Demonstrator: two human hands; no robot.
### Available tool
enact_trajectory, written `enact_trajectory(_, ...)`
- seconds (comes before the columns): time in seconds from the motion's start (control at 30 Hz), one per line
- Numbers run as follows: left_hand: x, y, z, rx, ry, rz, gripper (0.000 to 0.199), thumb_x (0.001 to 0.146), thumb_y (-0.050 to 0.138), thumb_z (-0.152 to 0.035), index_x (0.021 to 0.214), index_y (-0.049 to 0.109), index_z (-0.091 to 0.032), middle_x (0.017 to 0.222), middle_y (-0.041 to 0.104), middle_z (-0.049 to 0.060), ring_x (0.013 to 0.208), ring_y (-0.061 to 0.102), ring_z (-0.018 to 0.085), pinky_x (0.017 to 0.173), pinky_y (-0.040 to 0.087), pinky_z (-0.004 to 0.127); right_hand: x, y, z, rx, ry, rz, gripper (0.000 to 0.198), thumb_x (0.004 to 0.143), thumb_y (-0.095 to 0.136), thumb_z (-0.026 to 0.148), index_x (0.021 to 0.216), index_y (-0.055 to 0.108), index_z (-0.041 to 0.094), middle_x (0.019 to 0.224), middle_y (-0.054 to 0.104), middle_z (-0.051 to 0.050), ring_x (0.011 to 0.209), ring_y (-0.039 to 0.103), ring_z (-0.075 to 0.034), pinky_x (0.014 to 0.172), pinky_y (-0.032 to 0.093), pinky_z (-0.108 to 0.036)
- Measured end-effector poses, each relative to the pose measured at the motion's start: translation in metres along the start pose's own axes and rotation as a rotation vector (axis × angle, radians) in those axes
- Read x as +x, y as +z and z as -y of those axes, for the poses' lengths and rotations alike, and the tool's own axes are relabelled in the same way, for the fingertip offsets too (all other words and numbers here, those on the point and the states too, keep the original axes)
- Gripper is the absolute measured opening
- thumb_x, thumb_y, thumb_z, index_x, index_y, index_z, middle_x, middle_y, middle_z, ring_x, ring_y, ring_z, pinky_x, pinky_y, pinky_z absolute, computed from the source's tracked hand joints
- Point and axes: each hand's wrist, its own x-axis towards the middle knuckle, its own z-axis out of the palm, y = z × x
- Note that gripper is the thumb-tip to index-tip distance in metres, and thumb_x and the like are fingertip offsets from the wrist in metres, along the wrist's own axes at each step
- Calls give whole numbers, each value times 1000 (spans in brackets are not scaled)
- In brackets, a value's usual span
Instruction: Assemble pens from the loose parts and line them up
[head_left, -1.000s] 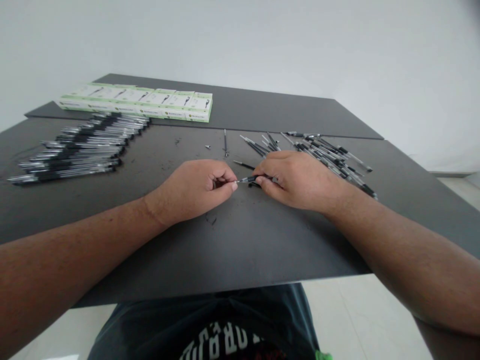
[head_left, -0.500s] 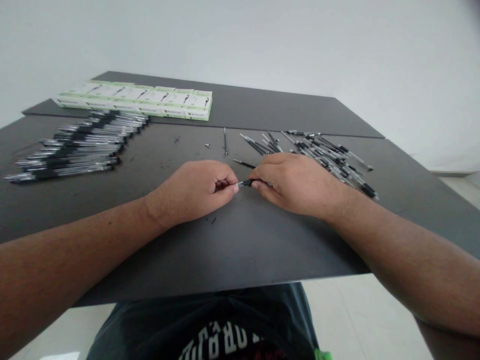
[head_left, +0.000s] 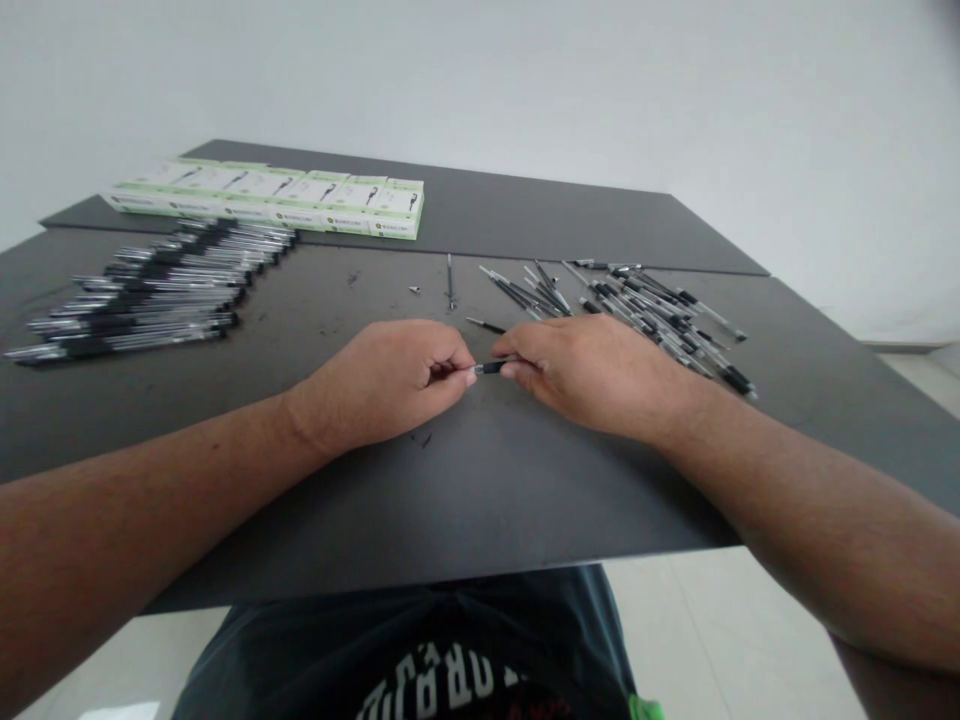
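Observation:
Between my two hands a pen (head_left: 491, 368) with a black grip lies level, a little above the dark table. The thumb and fingertips of my left hand (head_left: 401, 380) pinch its silvery tip end. My right hand (head_left: 592, 375) grips the other end between thumb and fingers, and the palm hides most of the barrel there. Just behind the fingers of my right hand lies a loose dark refill (head_left: 486, 326). Farther back are a single thin refill (head_left: 450, 280) and a small tip piece (head_left: 414, 290).
A row of pens (head_left: 157, 285) is laid out at left, in front of white-and-green boxes (head_left: 300, 205). To the right lies a loose heap of pen barrels (head_left: 667, 320), with several refills (head_left: 525, 290) beside it. Dark scraps (head_left: 421, 440) dot the table (head_left: 450, 510).
My right hand has shifted slightly along the pen, its fingers a little more raised. The left hand keeps its pinch in nearly the same place.

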Motion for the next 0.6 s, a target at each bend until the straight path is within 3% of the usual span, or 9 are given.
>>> enact_trajectory(0.2,-1,-1,-2,-14,13,-10,29,96,55,-42,94,77,-24,78,72,3,77,66,21,76,45,33,0,-2,-2,45,-9,8,17,98,68,25,112,74,19,99,80,-7,89,72,-24,77,45,-33)
enact_trajectory(0.43,-2,-1,-2,5,25,-9,28,97,54,-41,95,77,-24,79,73,3,81,67,21,78,47,33,0,-1,-1,-25,-57,61,25,108,53,27,103,75,16,95,79,-9,85,69,-24,75,42,-35)
enact_trajectory(0.6,-2,0,-1,6,25,-10,26,97,57,-41,95,77,-24,79,73,3,80,68,21,78,48,33,0,0,-3,90,-26,17,16,100,67,27,112,73,18,100,79,-7,88,69,-23,78,44,-33)
